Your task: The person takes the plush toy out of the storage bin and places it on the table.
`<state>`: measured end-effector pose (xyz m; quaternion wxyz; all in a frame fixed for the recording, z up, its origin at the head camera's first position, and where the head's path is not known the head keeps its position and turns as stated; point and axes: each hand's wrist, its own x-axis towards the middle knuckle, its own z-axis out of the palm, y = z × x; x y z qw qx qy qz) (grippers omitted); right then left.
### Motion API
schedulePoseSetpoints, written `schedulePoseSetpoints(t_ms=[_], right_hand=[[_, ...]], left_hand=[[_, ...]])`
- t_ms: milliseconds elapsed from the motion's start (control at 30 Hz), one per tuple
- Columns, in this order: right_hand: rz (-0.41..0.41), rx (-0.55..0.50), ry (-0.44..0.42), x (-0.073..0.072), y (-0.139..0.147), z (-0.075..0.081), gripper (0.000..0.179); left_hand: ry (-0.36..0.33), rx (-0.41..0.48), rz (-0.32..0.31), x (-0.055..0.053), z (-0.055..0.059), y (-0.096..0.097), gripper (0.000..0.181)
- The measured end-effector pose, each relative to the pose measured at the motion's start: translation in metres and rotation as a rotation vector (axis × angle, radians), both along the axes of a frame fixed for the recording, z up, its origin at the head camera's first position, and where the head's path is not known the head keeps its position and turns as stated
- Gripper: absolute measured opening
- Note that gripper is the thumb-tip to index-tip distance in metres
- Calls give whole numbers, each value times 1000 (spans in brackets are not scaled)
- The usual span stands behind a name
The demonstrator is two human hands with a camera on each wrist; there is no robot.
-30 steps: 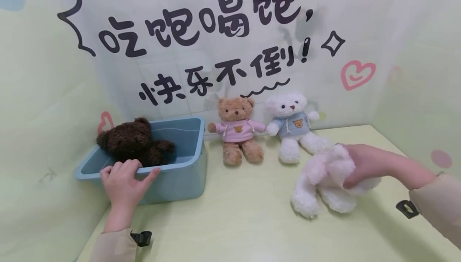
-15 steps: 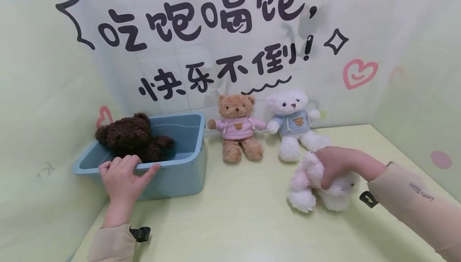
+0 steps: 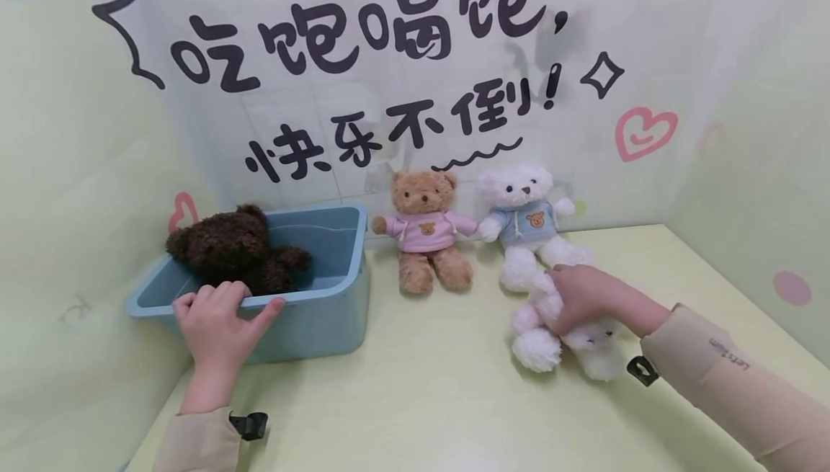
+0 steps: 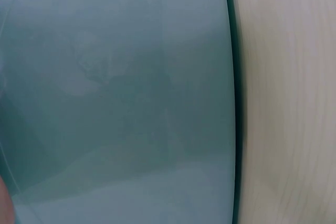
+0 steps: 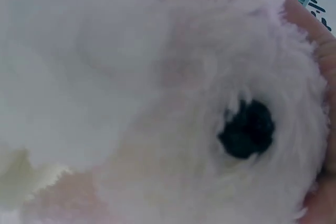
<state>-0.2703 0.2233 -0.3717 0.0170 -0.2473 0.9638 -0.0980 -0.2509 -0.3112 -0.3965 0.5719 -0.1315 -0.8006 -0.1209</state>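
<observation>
Carefully, the right hand (image 3: 586,297) grasps the fluffy white toy (image 3: 537,349) on or just above the table (image 3: 421,400); I would keep a soft, full hold around it. The left hand (image 3: 217,324), gripping the blue bin (image 3: 324,292) by its rim, should steady it.

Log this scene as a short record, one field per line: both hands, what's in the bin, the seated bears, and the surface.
Left hand grip: hooked over the near rim of a light-blue rectangular plastic bin
Right hand grip: around a fluffy white plush toy
Bin contents: dark-brown plush bear
Seated bears: tan plush bear in a pink hoodie, white plush bear in a light-blue hoodie, side by side
Surface: pale yellow-green table
Unclear: whether the held toy touches the table
</observation>
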Motion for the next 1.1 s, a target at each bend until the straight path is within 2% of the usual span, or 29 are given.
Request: schedulePoseSetpoints(t_ms=[100,267,433,533,700,800,867,1000,1100], right_hand=[[-47,-6,70,-3,-2,-5,44],[-132,10,154,-7,-8,-14,62],[-114,47,176,-10,-11,-7,67],[-77,78,98,-11,-8,10,71],[20,73,-151,-20,3,53,48],[62,100,-253,-21,5,67,36],[88,157,-279,-19,3,71,36],[164,237,-271,-15,-4,74,39],[206,200,-266,-18,-8,76,39]], left_hand=[[-4,0,15,1,1,-3,76],[-13,0,30,4,0,-6,76],[3,16,24,4,1,-5,76],[0,7,28,6,2,-4,77],[1,-12,12,8,5,1,76],[13,-19,1,6,5,4,75],[15,-25,0,5,5,4,75],[6,-26,6,4,3,3,75],[1,-16,11,4,3,2,75]])
